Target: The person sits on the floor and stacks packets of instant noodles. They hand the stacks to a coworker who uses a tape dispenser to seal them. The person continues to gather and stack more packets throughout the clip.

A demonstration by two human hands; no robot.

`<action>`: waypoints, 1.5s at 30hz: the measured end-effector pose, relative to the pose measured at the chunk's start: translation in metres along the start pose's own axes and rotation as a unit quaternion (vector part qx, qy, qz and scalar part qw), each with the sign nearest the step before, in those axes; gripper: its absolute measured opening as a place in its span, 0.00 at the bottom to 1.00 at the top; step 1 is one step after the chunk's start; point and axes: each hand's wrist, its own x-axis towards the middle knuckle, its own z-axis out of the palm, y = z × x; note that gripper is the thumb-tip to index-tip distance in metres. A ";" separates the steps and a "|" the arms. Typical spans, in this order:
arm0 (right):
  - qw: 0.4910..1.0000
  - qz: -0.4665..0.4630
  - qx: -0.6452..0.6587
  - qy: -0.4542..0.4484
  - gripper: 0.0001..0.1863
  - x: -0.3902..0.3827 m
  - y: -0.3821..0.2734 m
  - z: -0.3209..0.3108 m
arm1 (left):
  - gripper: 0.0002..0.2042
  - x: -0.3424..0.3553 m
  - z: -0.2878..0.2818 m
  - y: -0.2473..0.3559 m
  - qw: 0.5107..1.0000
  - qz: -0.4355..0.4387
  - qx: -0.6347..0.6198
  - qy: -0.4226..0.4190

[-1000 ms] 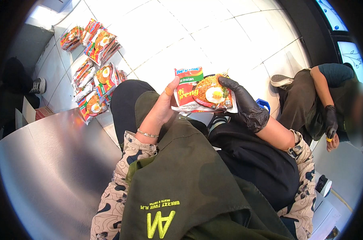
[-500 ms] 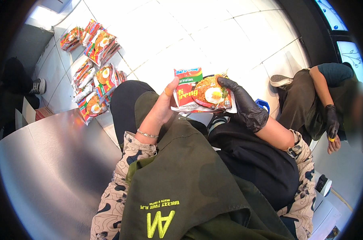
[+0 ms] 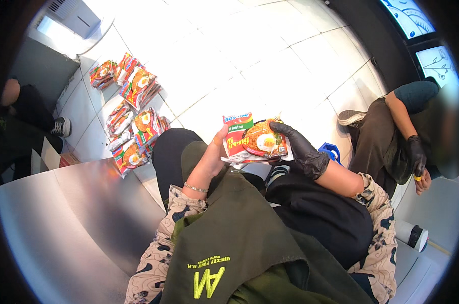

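Note:
In front of my lap I hold a packet of instant noodles (image 3: 262, 144), red, white and green with a picture of noodles and a fried egg. My bare left hand (image 3: 214, 159) is closed on its left edge, thumb on the front. Round its right side is my right hand (image 3: 303, 152) in a black glove, thumb across the upper right corner. The fingers behind the packet are hidden. More noodle packets (image 3: 141, 86) lie in stacked groups on the floor at my left, apart from both hands.
White tiles make up the floor (image 3: 204, 81). A curved metal surface (image 3: 42, 213) is at lower left. A blue plastic object (image 3: 330, 150) sits beyond my right wrist. Another person (image 3: 376, 137) with a black glove crouches at right; a shoe (image 3: 62, 126) shows at far left.
The whole view has shifted, so the floor packets appear lower and further right. The held packet shows lower in the picture; both hands keep their grip on it.

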 end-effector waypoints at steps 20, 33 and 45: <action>0.999 0.010 -0.036 0.011 0.27 0.003 0.005 -0.005 | 0.38 0.002 -0.010 -0.008 1.000 -0.005 -0.003 0.004; 0.999 0.004 -0.039 0.011 0.26 0.000 0.005 -0.003 | 0.37 0.002 -0.008 -0.008 1.000 -0.016 -0.020 0.011; 0.999 0.025 -0.030 0.012 0.25 -0.003 0.009 -0.003 | 0.37 -0.004 -0.007 -0.009 1.000 -0.017 -0.018 0.007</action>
